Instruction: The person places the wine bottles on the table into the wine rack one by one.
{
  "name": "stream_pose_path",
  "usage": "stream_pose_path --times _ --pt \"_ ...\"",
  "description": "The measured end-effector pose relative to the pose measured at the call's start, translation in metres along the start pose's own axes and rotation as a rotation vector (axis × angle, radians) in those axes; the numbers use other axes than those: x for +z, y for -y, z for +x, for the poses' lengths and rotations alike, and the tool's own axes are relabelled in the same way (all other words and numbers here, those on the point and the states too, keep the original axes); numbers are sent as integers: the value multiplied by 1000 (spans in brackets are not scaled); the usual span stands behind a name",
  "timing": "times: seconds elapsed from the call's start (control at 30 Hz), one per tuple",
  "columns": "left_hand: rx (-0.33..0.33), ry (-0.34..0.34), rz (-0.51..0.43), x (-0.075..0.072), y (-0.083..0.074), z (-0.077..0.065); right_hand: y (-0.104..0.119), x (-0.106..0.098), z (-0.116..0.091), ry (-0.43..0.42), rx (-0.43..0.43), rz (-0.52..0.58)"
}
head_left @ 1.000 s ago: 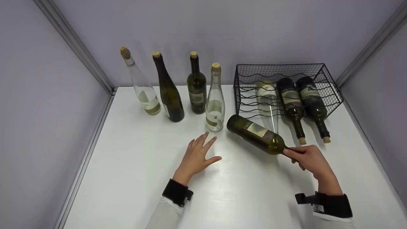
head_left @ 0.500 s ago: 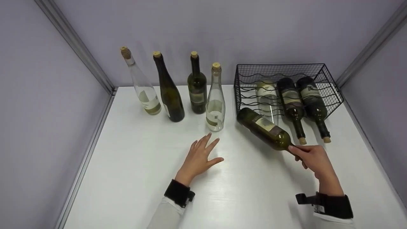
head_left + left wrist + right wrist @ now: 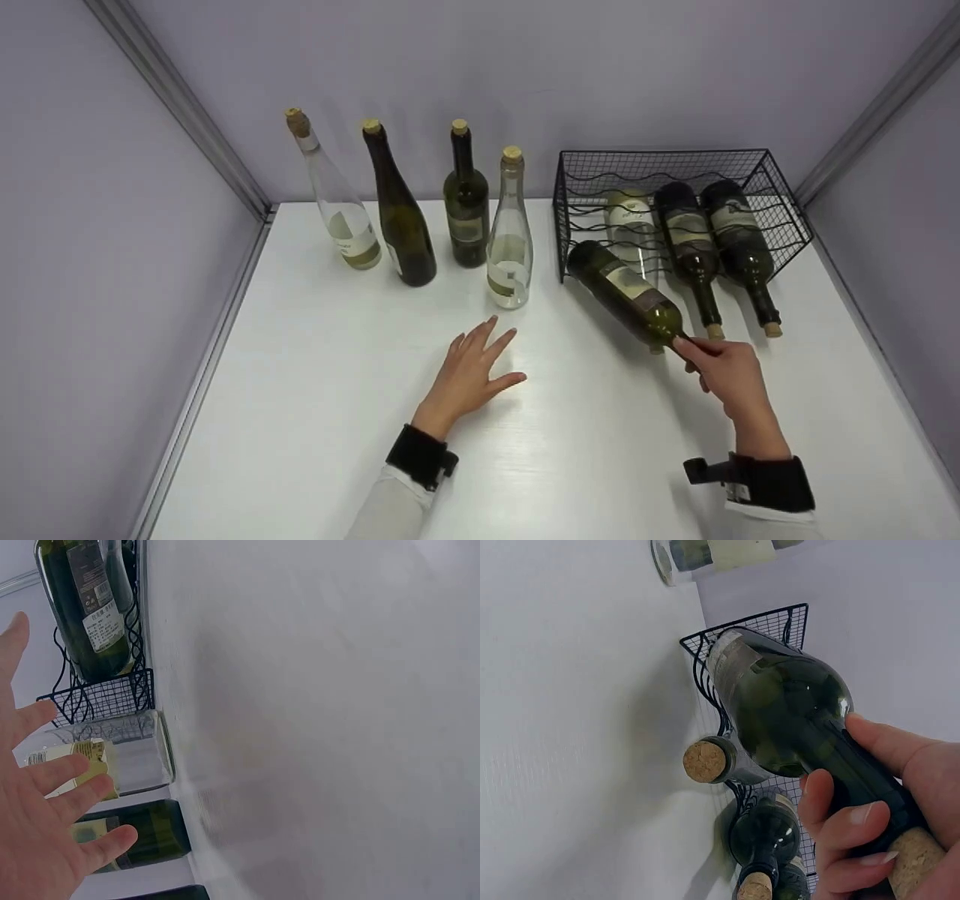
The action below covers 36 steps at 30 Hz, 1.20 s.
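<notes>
My right hand [image 3: 726,375] grips a dark green wine bottle [image 3: 626,292] by its neck, the thumb and fingers curled round it below the cork [image 3: 915,859]. The bottle slants, its base at the front left of the black wire wine rack [image 3: 664,159]. Lying in the rack are a clear bottle [image 3: 630,214] and two dark bottles [image 3: 686,232], necks toward me. The held bottle partly covers the clear one. My left hand [image 3: 463,379] has its fingers spread and holds nothing. It is just in front of a standing clear bottle [image 3: 510,262].
Three more corked bottles stand in a row along the back: a dark green one [image 3: 466,217], a tall brown-green one [image 3: 405,225] and a tall clear one [image 3: 343,217]. Pale walls enclose the white table [image 3: 315,397] at the back and both sides.
My right hand has carried the bottle's base right and away from me, from beside the standing clear bottle to the rack's front. The left hand has barely moved.
</notes>
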<state>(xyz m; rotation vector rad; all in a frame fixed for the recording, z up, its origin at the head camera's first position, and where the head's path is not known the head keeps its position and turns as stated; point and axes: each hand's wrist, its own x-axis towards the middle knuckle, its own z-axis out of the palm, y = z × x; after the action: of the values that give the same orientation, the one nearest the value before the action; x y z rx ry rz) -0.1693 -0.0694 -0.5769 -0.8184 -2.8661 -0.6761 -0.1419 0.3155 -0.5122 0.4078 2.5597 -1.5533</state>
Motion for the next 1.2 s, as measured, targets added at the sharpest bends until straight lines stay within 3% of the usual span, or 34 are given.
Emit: stream_pose_path --times 0.3,0.73,1.2 --pt "-8 9 -3 1 1 -3 4 24 6 -28 -34 75" --pt "1 25 -46 4 -4 0 12 68 18 -131 -32 171" --pt "18 48 -30 10 -22 23 19 104 35 -243 -63 76"
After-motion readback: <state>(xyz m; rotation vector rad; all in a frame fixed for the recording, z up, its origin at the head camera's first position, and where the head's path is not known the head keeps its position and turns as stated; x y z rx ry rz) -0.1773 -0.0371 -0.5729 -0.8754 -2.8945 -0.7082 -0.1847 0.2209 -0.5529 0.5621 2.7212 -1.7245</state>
